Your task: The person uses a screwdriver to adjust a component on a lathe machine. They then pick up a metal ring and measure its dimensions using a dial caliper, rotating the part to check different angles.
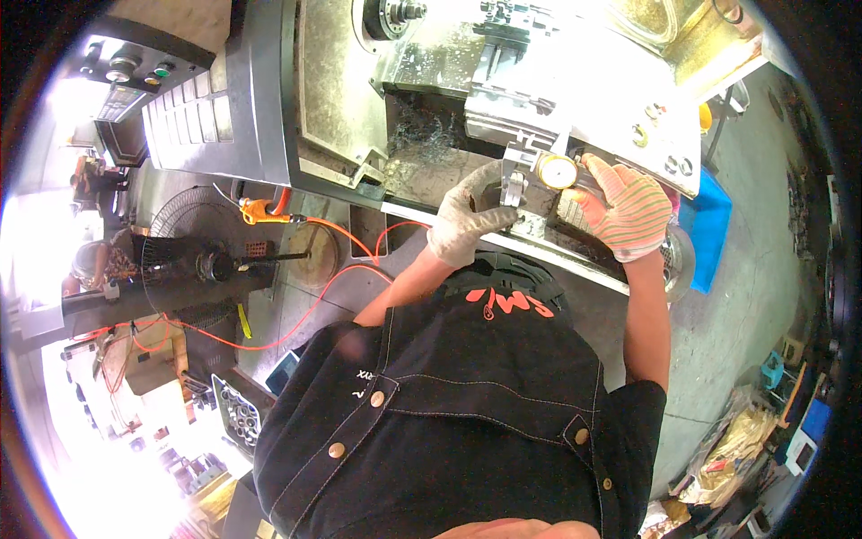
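Both my hands wear pale knitted work gloves, the right one striped. In front of my body, at the machine's front edge, they hold a dial caliper (557, 172) with a yellow-rimmed round face. My right hand (626, 208) is closed on the caliper's right side, thumb beneath and fingers above. A small round metal part (514, 190) sits by the caliper's jaws, and my left hand (469, 217) is closed around its left side. Whether the jaws touch the part is too small to tell.
A lathe's chuck spindle (392, 15) and bright tool slide (584, 85) lie ahead, with metal chips (422, 135) below. To the left are a control panel (126, 72), an orange air gun (260, 212) with its hose, and a floor fan (193, 247). Right stands a blue bin (712, 229).
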